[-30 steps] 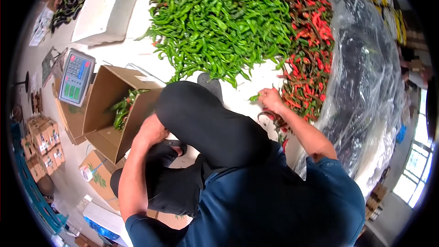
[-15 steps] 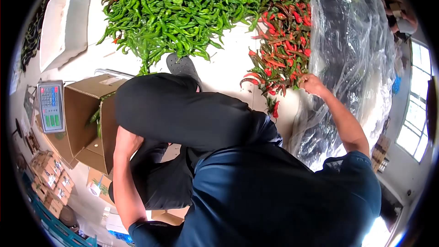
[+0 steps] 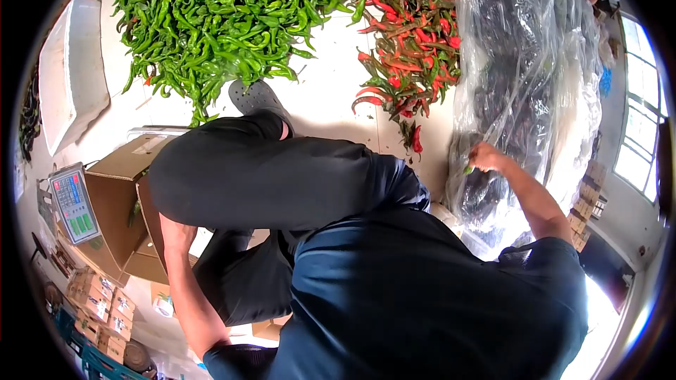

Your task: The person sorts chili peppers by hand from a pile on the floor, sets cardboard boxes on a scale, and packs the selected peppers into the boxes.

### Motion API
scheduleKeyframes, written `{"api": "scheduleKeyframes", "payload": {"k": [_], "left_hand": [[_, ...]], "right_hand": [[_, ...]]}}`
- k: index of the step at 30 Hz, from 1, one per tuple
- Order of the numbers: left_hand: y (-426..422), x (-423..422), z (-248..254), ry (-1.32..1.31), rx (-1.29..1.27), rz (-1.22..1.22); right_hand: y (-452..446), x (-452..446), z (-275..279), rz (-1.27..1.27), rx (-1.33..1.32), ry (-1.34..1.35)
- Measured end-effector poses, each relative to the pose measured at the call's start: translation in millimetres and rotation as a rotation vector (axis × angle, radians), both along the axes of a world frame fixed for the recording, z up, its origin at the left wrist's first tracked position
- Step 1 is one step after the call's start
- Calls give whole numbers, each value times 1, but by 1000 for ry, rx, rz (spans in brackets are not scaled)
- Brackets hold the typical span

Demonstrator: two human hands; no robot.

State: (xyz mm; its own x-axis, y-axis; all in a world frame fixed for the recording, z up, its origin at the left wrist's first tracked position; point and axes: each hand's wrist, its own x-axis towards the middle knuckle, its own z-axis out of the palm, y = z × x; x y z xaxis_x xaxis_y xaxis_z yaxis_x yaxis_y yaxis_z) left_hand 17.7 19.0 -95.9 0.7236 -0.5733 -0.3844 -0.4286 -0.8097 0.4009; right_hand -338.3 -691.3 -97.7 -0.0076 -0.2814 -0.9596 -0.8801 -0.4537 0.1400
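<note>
My right hand [image 3: 486, 158] is closed, with a small green tip of a chili pepper [image 3: 468, 169] poking out of the fingers. It is over the near left part of the clear plastic sheet [image 3: 524, 49], beside the red and dark chili peppers [image 3: 412, 49]. Of my left hand [image 3: 177, 232] only the wrist and back show; the fingers are hidden behind my bent knee, close to the open cardboard box [image 3: 116, 204]. A large heap of green chili peppers [image 3: 225, 21] lies beyond my shoe [image 3: 259, 98].
A white foam box [image 3: 74, 77] stands at the far left. Below it is a scale with a keypad and green display [image 3: 74, 204]. Several stacked cartons [image 3: 105, 309] are at the lower left. A window [image 3: 637, 98] is on the right.
My right hand has moved from the edge of the red peppers toward me, over the plastic sheet. The view has shifted slightly; my left hand stays by the knee.
</note>
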Motion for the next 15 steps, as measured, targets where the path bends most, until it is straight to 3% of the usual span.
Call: {"api": "scheduleKeyframes", "payload": {"k": [3, 6, 7, 10, 13, 15], "left_hand": [[8, -6, -3, 78, -76, 129], [15, -10, -7, 80, -63, 102], [17, -10, -7, 63, -40, 62], [6, -10, 3, 280, -100, 278], [-9, -14, 8, 266, -190, 171], [-11, -24, 8, 417, -68, 135]], "right_hand": [[34, 4, -16, 482, 106, -80], [55, 26, -19, 650, 149, -172], [55, 25, -22, 624, 90, -179], [56, 20, -20, 563, -85, -182], [52, 0, -5, 573, -217, -165], [55, -29, 2, 614, -248, -182]]}}
